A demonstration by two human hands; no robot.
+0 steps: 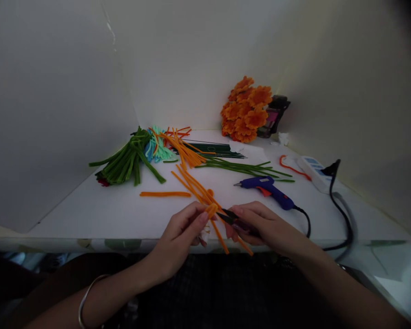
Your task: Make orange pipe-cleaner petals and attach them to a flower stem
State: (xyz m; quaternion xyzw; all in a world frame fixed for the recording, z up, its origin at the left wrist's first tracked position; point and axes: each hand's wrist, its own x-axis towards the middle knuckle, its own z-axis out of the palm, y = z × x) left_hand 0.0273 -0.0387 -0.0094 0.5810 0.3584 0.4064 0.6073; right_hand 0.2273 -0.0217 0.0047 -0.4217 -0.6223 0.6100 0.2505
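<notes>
You sit at a broad white table (89, 217), with a thick bundle of fuzzy green stems (130, 157) far to the left and a rounded bunch of bright orange fabric-like flowers (246, 112) standing at the back. Your left hand (181, 228) pinches between thumb and fingers; your right hand (263, 224) is closed around a grip. A blue glue gun with a red trigger (265, 185) lies just beyond your right hand, its cord trailing near that forearm; a snag could drag it over, and if it is hot, its nozzle could burn you. Loose fuzzy orange strips (195, 187) lie crossed behind and beneath your hands, so a stray one could get cut. Your right hand grips dark-bladed scissors (231, 219), their blades close to your left fingertips: a slip could nick them. Smallest, the folded orange fuzzy piece (211, 210) sits in your left pinch, beside the blades; a loose hold could let it spring open.
</notes>
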